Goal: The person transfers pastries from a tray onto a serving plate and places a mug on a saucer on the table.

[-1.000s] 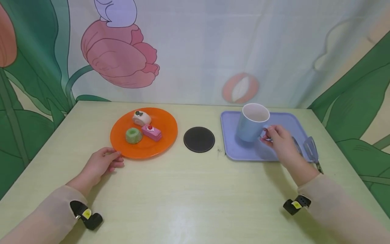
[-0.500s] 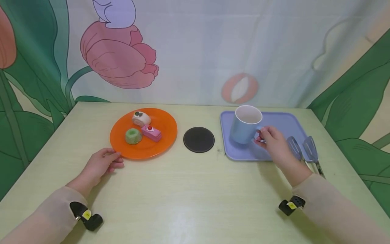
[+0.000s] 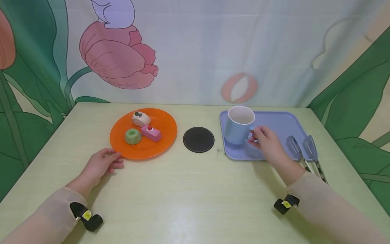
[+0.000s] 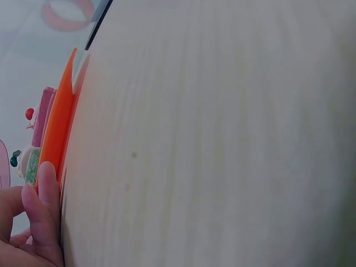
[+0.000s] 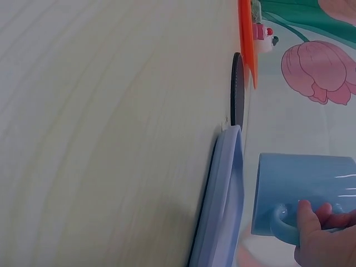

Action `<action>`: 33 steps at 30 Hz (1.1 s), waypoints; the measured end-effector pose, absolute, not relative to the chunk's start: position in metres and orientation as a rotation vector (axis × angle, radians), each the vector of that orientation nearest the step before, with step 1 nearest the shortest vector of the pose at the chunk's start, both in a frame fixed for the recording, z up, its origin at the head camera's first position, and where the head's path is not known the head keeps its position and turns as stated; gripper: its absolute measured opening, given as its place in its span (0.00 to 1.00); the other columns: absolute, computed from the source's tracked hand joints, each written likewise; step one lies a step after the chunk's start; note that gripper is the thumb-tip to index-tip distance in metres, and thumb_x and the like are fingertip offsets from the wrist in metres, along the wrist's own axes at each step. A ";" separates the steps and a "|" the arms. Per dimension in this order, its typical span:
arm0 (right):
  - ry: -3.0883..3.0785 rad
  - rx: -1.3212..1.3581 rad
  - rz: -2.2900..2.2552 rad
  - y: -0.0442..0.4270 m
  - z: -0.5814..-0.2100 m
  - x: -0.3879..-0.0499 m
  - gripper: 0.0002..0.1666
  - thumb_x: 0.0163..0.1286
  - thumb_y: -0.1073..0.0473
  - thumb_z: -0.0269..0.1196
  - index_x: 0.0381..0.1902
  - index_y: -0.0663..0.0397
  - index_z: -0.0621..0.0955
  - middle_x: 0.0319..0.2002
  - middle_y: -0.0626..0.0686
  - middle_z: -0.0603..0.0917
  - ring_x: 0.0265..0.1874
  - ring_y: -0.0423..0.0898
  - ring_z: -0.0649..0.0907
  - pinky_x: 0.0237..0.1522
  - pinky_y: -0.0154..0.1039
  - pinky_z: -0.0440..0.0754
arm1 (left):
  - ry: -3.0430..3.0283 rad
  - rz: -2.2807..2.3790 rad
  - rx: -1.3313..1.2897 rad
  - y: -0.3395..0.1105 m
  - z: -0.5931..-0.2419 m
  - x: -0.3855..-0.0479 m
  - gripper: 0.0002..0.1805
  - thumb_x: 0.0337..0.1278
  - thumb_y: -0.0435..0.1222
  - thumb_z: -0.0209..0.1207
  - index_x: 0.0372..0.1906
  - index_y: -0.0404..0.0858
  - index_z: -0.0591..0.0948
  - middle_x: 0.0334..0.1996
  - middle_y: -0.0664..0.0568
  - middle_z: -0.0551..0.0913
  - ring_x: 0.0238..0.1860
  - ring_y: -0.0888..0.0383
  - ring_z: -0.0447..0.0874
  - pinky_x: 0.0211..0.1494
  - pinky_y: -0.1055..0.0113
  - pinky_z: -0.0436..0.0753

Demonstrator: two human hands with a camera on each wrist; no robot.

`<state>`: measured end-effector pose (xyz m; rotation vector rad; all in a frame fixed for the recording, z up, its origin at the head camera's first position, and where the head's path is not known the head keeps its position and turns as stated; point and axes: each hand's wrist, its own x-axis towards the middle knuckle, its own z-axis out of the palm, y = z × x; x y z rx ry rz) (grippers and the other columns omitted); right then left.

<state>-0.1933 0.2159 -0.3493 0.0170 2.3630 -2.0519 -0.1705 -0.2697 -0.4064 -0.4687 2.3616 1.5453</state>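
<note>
By its handle, my right hand (image 3: 268,144) holds a light blue mug (image 3: 237,127), upright with a white inside. The right wrist view shows a gap between the mug (image 5: 306,183) and the lavender tray (image 5: 225,189), so it hangs above the tray's left part. My left hand (image 3: 102,164) pinches the near-left rim of an orange plate (image 3: 161,142), thumb above and fingers below. That plate bears a green ring-shaped cake (image 3: 133,136), a pink cake slice (image 3: 151,133) with a red berry and a white cake roll (image 3: 141,119), all small, perhaps toys.
Between plate and tray lies a round black coaster (image 3: 198,139). Two utensils with grey-blue heads (image 3: 310,147) lie over the tray's right edge, handles toward the near side, partly hidden by the right sleeve. A printed curtain (image 3: 189,51) hangs behind the table (image 3: 170,196).
My right hand has carried the mug leftward over the tray. More of the two utensils shows now. The left hand and the plate have stayed in place.
</note>
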 end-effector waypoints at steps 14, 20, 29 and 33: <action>2.385 0.014 -1.994 0.200 -0.350 -0.196 0.14 0.75 0.63 0.42 0.41 0.74 0.67 0.32 0.55 0.70 0.31 0.37 0.76 0.42 0.29 0.79 | 2.370 1.532 -0.470 -0.269 -0.408 -0.172 0.28 0.68 0.48 0.48 0.63 0.33 0.62 0.37 0.51 0.82 0.34 0.64 0.83 0.34 0.73 0.78; 2.382 0.015 -1.963 0.193 -0.351 -0.197 0.17 0.75 0.62 0.43 0.45 0.78 0.66 0.32 0.55 0.70 0.33 0.39 0.76 0.43 0.30 0.79 | 2.361 1.545 -0.477 -0.269 -0.407 -0.171 0.28 0.68 0.48 0.48 0.63 0.33 0.62 0.36 0.52 0.82 0.34 0.64 0.83 0.34 0.73 0.78; 2.356 -0.005 -1.956 0.183 -0.352 -0.200 0.17 0.76 0.61 0.42 0.45 0.77 0.66 0.36 0.59 0.70 0.36 0.42 0.75 0.45 0.32 0.78 | 2.345 1.558 -0.492 -0.268 -0.406 -0.169 0.28 0.68 0.48 0.48 0.63 0.33 0.62 0.37 0.51 0.82 0.34 0.64 0.83 0.34 0.74 0.78; 2.363 -0.012 -1.943 0.179 -0.354 -0.202 0.18 0.76 0.61 0.42 0.46 0.78 0.66 0.36 0.59 0.70 0.35 0.41 0.76 0.45 0.32 0.79 | 2.350 1.559 -0.482 -0.268 -0.405 -0.170 0.28 0.68 0.47 0.48 0.63 0.33 0.62 0.36 0.52 0.82 0.33 0.64 0.83 0.34 0.73 0.78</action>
